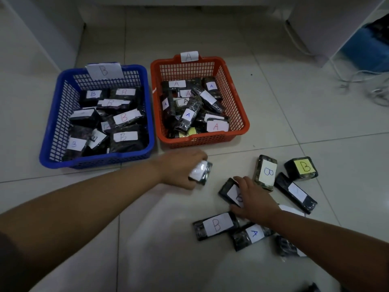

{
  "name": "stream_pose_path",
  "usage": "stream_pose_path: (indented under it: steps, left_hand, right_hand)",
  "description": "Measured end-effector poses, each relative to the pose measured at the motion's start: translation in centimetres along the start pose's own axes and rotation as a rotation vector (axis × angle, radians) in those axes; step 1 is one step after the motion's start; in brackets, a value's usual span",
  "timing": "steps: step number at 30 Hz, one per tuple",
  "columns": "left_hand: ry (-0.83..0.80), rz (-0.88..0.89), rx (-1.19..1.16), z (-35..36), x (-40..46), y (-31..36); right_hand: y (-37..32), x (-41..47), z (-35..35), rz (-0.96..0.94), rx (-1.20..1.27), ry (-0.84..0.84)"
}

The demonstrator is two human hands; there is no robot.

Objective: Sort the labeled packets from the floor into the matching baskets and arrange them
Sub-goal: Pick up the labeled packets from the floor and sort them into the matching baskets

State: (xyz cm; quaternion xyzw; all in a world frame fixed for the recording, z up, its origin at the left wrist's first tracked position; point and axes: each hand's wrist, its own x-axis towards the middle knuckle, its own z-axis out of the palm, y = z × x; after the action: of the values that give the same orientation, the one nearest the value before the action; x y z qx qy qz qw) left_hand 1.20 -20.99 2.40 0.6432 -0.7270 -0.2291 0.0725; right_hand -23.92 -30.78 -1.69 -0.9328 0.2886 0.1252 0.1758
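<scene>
On the pale tiled floor (284, 114), crossed by thin grout lines, two plastic mesh baskets sit side by side with a narrow gap between them. Beyond the red basket (235, 106) runs a white wall base; far to its right stand a blue bin (366, 51) and a tangle of white wire (370, 85).

The red basket carries a paper tag marked A (189, 56) on its far rim and holds a loose heap of dark wrapped packets with white labels reading A, some lying flat, some tilted on edge. Left of the red basket, the blue basket (52, 131) bears a tag marked B (104, 70) and is filled with dark packets labelled B, overlapping one another.

Just in front of the red basket, the left hand (181, 167) is curled around a dark packet with a white label (201, 170), whose letter cannot be read. Further toward the camera and to the right, the right hand (254, 199) lies with fingers spread over a packet marked B (230, 193) on the floor; whether it grips the packet cannot be told. Around that hand lie more packets: a white-labelled B (266, 172), a yellow-labelled B (302, 168), a long dark one with an unclear label (295, 191), another B (215, 225) and an A (251, 234).
</scene>
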Motion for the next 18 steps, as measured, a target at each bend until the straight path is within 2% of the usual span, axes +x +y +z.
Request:
stream_pose_path:
  steps: [5, 8, 12, 18]
  left_hand:
    - [0.386, -0.124, -0.017, -5.1, -2.4, -2.9]
    - [0.527, -0.235, 0.02, -7.1, -4.9, -5.6]
    - [0.624, -0.404, 0.12, -8.9, -9.7, -9.6]
    - [0.677, -0.664, 0.137, -8.9, -18.5, -14.5]
  right_hand:
    - [-4.0, 3.2, -3.2, -0.124, 0.108, 0.394]
    - [-6.9, 6.0, -5.6, -0.203, 0.081, 0.562]
    - [-10.7, 9.5, -7.7, -0.217, 0.073, 0.618]
    - [-17.6, 14.1, -9.2, -0.352, 0.074, 0.564]
